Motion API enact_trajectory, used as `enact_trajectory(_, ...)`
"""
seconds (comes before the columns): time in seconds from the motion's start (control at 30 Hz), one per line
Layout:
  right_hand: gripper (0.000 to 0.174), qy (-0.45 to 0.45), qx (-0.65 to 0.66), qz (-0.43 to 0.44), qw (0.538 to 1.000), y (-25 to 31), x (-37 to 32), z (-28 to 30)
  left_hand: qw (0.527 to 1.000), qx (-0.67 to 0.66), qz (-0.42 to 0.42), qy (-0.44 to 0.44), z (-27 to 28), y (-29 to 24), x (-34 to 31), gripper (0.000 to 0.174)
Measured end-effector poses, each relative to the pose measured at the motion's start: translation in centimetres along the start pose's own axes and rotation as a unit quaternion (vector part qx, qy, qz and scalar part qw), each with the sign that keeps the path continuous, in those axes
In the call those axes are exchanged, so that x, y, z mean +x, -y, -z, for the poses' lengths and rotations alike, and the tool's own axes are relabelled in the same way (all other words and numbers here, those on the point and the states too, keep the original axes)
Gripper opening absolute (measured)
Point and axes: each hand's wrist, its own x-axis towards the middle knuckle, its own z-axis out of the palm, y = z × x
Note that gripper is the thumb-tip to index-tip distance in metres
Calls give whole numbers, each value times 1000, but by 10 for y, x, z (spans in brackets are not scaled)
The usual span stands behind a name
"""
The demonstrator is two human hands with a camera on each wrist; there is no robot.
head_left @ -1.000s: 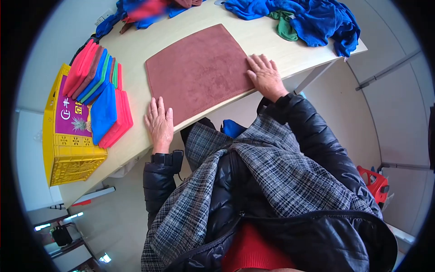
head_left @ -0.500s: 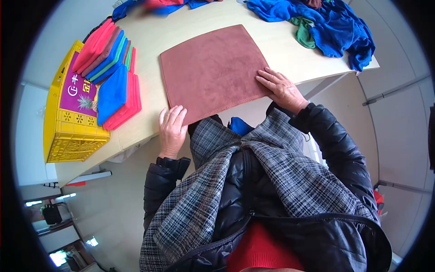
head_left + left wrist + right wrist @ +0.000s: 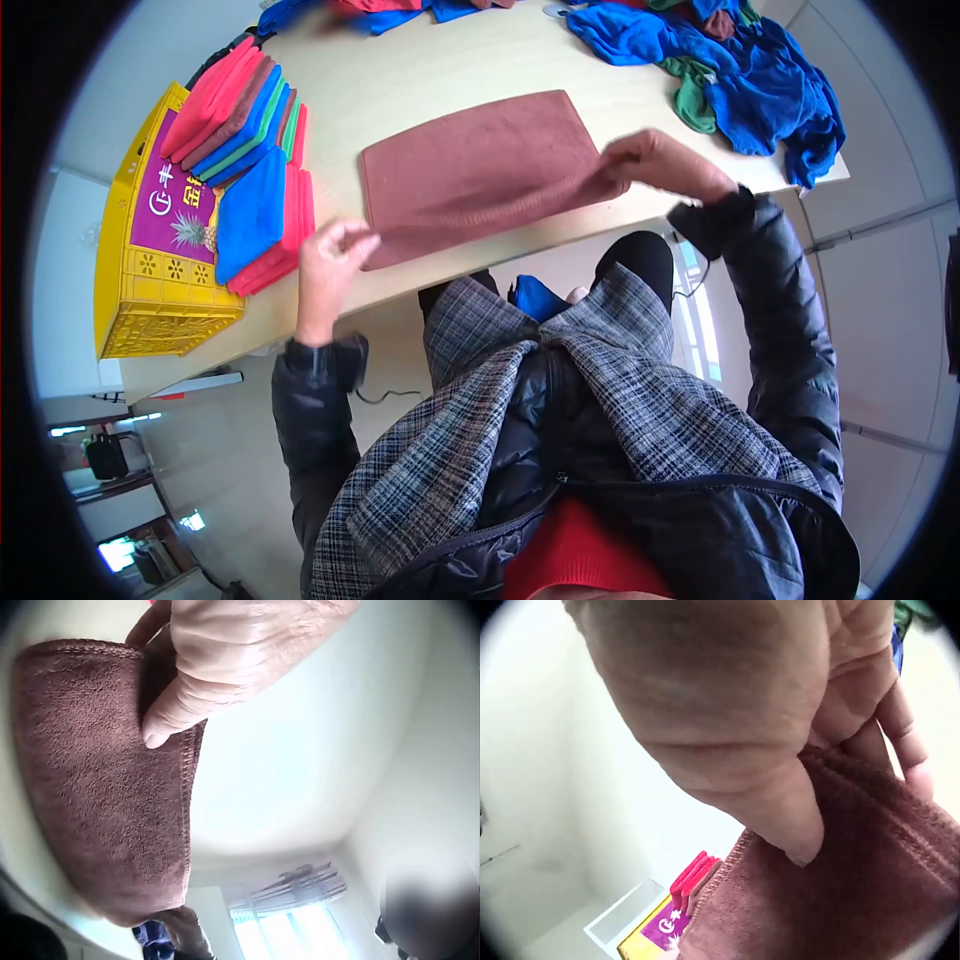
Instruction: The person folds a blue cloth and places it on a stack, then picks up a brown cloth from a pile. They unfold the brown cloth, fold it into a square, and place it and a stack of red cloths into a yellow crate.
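Observation:
A brown towel [image 3: 480,160] lies on the table, its near edge raised and bent over toward the far side. My left hand [image 3: 333,268] pinches the near left corner between thumb and fingers; the left wrist view shows the thumb pressed on the brown towel [image 3: 105,780]. At the other end of that edge, my right hand [image 3: 675,165] pinches the near right corner. In the right wrist view the thumb of the right hand [image 3: 742,742] lies on the brown towel [image 3: 832,885], with fingers behind it.
To the left, a yellow crate [image 3: 165,318] stands beside stacks of folded red, blue, green and brown towels [image 3: 255,215]. Crumpled blue cloths [image 3: 760,95] with a green cloth [image 3: 693,98] lie at the right. The table's front edge [image 3: 460,276] runs close before the person's knees.
Both hands rested flat near the towel's front corners. They now pinch those corners, and the near edge has come up and away from the person. The table has shifted slightly in view.

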Motion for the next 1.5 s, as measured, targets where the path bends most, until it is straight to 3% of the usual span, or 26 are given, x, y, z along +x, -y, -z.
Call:
enact_trajectory(0.07,29,-13,-9,-21,1000,-15,39,20,996,50,78,-10,8,13,45,16)
enact_trajectory(0.1,31,-27,-26,-27,999,-25,60,26,998,45,38,-16,6,8,63,19)
enact_trajectory(0.27,35,-109,-6,-99,989,-78,138,16,996,-45,73,-36,-5,92,131,18)
enact_trajectory(0.4,38,-182,-69,-56,979,-112,157,-3,994,25,92,-59,-12,136,145,18)
enact_trajectory(0.47,41,-160,49,-181,969,-84,138,0,994,-27,79,-77,-17,123,135,19)
enact_trajectory(0.5,41,-155,48,-185,969,-82,131,-7,990,-78,64,-98,-20,118,127,20)
enact_trajectory(0.57,45,-202,188,-209,938,-78,112,-14,987,-88,75,-109,-22,115,115,23)
enact_trajectory(0.63,47,-220,192,-211,933,-73,94,-25,984,-99,86,-119,-22,120,105,26)
enact_trajectory(0.7,47,-211,185,-221,934,-75,83,-37,984,62,128,-108,-20,133,94,32)
enact_trajectory(0.73,45,-231,159,-214,936,-71,78,-43,969,170,144,-111,-24,118,88,38)
enact_trajectory(0.9,32,-344,-20,-200,917,-61,74,-80,938,258,130,-192,-57,77,68,37)
enact_trajectory(0.97,26,-401,-130,-180,889,-51,69,-89,898,358,111,-233,-64,72,61,34)
enact_trajectory(1.1,21,-401,-216,-142,879,-52,60,-97,882,404,96,-224,-65,64,49,30)
enact_trajectory(1.3,21,-370,-259,-156,879,-54,54,-97,865,451,76,-207,-64,59,44,29)
enact_trajectory(1.4,25,-402,-261,-137,867,-57,52,-95,859,458,95,-206,-64,31,38,25)
enact_trajectory(1.47,26,-421,-283,-97,856,-42,47,-90,816,514,-97,-245,-70,20,34,26)
enact_trajectory(1.5,27,-436,-303,-56,845,-32,43,-90,851,468,-145,-187,-79,17,31,30)
